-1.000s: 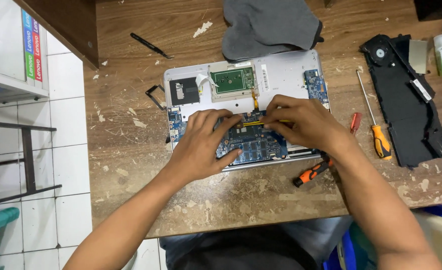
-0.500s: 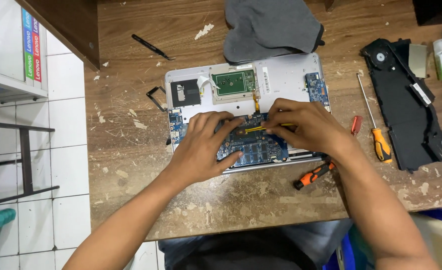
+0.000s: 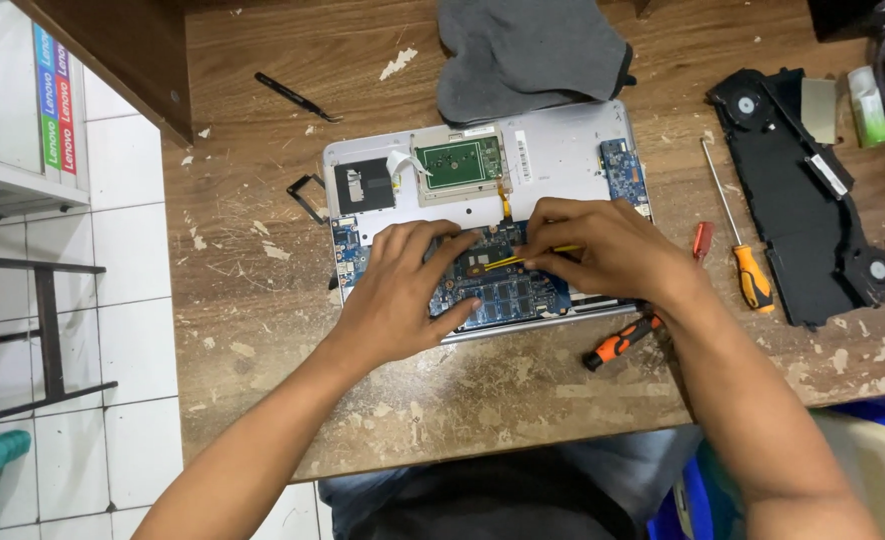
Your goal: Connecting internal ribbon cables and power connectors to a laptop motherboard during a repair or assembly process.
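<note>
Motherboard point(image 3: 508, 290) lies under left hand point(image 3: 403, 295) and right hand point(image 3: 598, 250).

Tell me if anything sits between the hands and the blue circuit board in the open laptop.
Nothing visible does. The left hand lies flat on the blue circuit board, and the right hand touches its upper edge, fingers on a thin yellow strip. The screwdrivers lie off to the right on the table.

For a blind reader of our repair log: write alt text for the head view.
Both hands press on the blue circuit board of an opened silver laptop on a worn wooden table, the left hand flat, the right hand by a yellow strip. Screwdrivers lie right, grey cloth behind.
</note>
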